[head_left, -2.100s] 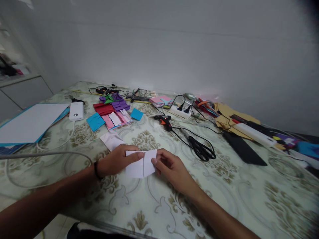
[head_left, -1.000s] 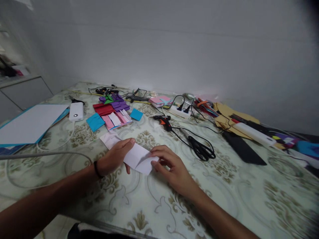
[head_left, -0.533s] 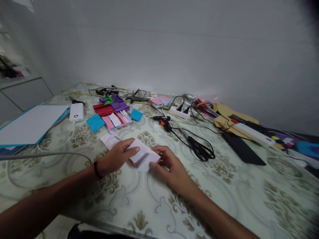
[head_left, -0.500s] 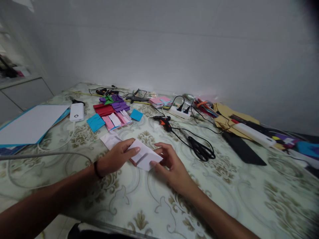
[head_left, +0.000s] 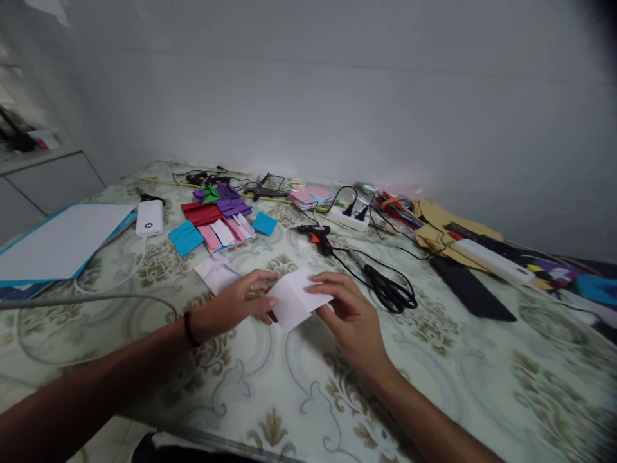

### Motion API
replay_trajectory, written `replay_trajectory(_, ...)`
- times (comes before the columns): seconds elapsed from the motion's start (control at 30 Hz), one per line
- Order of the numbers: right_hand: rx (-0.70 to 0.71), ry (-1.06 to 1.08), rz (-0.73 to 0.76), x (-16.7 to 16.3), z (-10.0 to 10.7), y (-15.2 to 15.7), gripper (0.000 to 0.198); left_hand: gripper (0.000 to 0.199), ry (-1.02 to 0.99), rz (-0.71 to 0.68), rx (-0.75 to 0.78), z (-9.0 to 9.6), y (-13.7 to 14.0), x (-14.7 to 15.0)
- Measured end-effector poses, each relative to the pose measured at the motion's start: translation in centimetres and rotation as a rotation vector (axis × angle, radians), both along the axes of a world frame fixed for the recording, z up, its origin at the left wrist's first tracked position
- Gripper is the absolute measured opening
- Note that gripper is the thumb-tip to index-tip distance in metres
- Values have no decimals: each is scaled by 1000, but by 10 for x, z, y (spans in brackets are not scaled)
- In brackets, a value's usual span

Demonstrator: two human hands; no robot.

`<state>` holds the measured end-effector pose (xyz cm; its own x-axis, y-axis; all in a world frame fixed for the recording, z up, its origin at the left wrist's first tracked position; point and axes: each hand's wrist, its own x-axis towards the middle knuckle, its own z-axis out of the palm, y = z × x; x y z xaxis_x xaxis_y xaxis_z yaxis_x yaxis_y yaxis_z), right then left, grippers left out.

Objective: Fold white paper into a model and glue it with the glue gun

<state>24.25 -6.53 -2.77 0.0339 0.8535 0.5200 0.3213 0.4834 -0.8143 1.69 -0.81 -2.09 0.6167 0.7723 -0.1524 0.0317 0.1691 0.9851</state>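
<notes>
Between my hands is a folded piece of white paper (head_left: 292, 302), raised a little above the patterned tablecloth, with a crease running down its middle. My left hand (head_left: 245, 297) pinches its left edge between thumb and fingers. On the opposite side my right hand (head_left: 344, 305) grips the right flap, fingers on top and thumb below. Another folded white paper (head_left: 215, 271) lies on the table just behind my left hand. Beyond it sit pink and white folded papers (head_left: 226, 233), a red one (head_left: 200, 213), purple ones (head_left: 234, 206) and blue squares (head_left: 186, 238).
A hot glue gun (head_left: 315, 238) with a coiled black cord (head_left: 390, 289) lies ahead of my right hand. Behind it is a white power strip (head_left: 344, 219). White sheets (head_left: 62, 241) and a power bank (head_left: 150, 218) are at left; a black flat case (head_left: 470, 289) is at right.
The white paper has been turned and bent along its crease, with its right flap lifted. My right hand has moved onto that flap, and my left hand has shifted to the left edge.
</notes>
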Motion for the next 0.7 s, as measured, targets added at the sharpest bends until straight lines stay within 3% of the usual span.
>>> replay_trajectory(0.17,-71,-47,99,0,4,-2,33,42,9,-23,117,-1,1,-2)
replay_trajectory(0.3,-163,186,206,0,2,-1,26,44,59,18,206,2,1,-5)
replay_trajectory(0.43,-393,359,189,-2,-6,6,41,45,124,30,265,6,-3,-5)
replay_trajectory(0.57,-540,280,260,-4,-12,9,38,44,145,11,241,6,-5,-4)
replay_trajectory(0.7,-571,174,249,-3,-10,6,26,43,169,6,241,7,-5,-4)
